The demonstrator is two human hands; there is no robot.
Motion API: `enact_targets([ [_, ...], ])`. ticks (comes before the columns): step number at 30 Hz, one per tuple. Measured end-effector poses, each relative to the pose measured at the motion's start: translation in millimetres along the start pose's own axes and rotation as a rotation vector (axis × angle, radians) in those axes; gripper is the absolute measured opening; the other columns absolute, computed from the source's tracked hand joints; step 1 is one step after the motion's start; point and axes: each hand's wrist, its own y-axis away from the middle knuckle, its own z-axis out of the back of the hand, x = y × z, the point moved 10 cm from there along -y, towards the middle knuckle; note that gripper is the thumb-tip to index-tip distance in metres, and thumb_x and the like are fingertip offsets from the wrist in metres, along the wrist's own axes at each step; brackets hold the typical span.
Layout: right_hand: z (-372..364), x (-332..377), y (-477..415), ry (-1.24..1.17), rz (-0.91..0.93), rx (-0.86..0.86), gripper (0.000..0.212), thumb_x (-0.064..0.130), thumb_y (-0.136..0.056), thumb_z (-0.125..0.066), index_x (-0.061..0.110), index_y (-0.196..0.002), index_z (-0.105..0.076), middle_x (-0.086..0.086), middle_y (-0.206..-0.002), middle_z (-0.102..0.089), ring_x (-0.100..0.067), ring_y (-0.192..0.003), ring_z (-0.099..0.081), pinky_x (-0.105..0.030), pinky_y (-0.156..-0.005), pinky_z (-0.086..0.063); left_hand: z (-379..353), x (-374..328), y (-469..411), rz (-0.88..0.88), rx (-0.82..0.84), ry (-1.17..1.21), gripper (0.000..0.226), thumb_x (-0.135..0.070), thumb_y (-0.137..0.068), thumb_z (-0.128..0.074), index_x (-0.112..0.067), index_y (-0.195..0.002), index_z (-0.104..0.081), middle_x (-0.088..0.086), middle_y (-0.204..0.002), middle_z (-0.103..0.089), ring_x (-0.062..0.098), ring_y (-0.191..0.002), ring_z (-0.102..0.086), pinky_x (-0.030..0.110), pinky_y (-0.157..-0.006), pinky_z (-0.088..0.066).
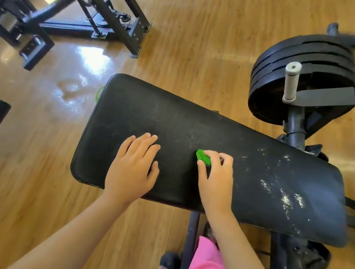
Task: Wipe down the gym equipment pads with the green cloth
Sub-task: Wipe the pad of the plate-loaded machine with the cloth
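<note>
The right hand [216, 178] clutched the green cloth [203, 157] on the pad [174, 122]; the left hand [134, 167] lay flat; white smears [285, 199] looked unwiped.

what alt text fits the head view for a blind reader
A person's right hand grips a green cloth on a black gym pad, where the left hand rests flat. White specks mark the pad's right end.

Weight plates [303, 80] beside bare pad [196, 126].
</note>
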Motion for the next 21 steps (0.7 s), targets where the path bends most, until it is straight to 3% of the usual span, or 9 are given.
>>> enact_targets([
  [3, -11.5, 10.2, 10.8, 0.048, 0.068, 0.050, 0.035, 0.027, -0.087, -0.067, 0.015, -0.119, -0.059, -0.007, -0.127, -0.046, -0.018, -0.115, -0.048, -0.020, -0.088, -0.040, -0.8, 0.1, 0.0, 0.007, 0.005, -0.010, 0.041, -0.029, -0.092, -0.040, -0.010, -0.122, -0.060, 0.006, -0.135, -0.056, 0.022, -0.131, -0.046, 0.042, -0.113, -0.028],
  [6, -20.0, 31.5, 32.3, -0.048, 0.250, 0.144, 0.026, 0.015, -0.086, -0.068, 0.014, -0.111, -0.062, -0.003, -0.114, -0.049, -0.014, -0.102, -0.053, -0.023, -0.085, -0.047, -1.9, -0.9, -0.1, -0.001, 0.005, -0.010, 0.041, -0.028, -0.092, -0.039, -0.009, -0.122, -0.060, 0.007, -0.135, -0.056, 0.023, -0.131, -0.046, 0.043, -0.113, -0.029],
  [9, -28.7, 52.5, 37.9, -0.098, 0.431, 0.239, 0.025, 0.014, -0.086, -0.067, 0.016, -0.111, -0.065, -0.001, -0.106, -0.051, -0.012, -0.096, -0.052, -0.019, -0.083, -0.043, -2.7, -0.5, 0.1, 0.002, 0.002, -0.012, 0.040, -0.027, -0.091, -0.041, -0.009, -0.122, -0.060, 0.007, -0.135, -0.056, 0.023, -0.132, -0.045, 0.043, -0.113, -0.030],
  [13, -26.8, 45.7, -57.7, -0.080, 0.314, 0.139, 0.021, 0.011, -0.089, -0.063, 0.014, -0.109, -0.066, -0.001, -0.104, -0.052, -0.019, -0.099, -0.053, -0.028, -0.085, -0.044, -2.9, -0.9, -1.6, 0.012, -0.004, -0.015, 0.039, -0.026, -0.091, -0.043, -0.010, -0.122, -0.061, 0.006, -0.136, -0.056, 0.023, -0.132, -0.045, 0.044, -0.113, -0.030],
  [16, -24.7, 37.9, -109.8, -0.060, 0.202, 0.118, 0.020, 0.013, -0.092, -0.058, 0.015, -0.111, -0.064, 0.006, -0.103, -0.045, -0.019, -0.103, -0.052, -0.023, -0.082, -0.038, -2.0, -1.7, -0.8, 0.015, -0.015, -0.010, 0.039, -0.026, -0.091, -0.043, -0.010, -0.121, -0.062, 0.007, -0.134, -0.057, 0.023, -0.132, -0.046, 0.044, -0.113, -0.030],
  [21, -21.2, 32.7, -26.5, -0.087, 0.337, 0.176, 0.023, 0.006, -0.084, -0.066, 0.013, -0.106, -0.066, -0.003, -0.102, -0.053, -0.019, -0.095, -0.055, -0.030, -0.084, -0.046, -0.9, -2.2, -0.6, 0.008, -0.042, -0.013, 0.038, -0.024, -0.090, -0.044, -0.009, -0.120, -0.062, 0.007, -0.134, -0.057, 0.024, -0.131, -0.046, 0.045, -0.111, -0.031],
])
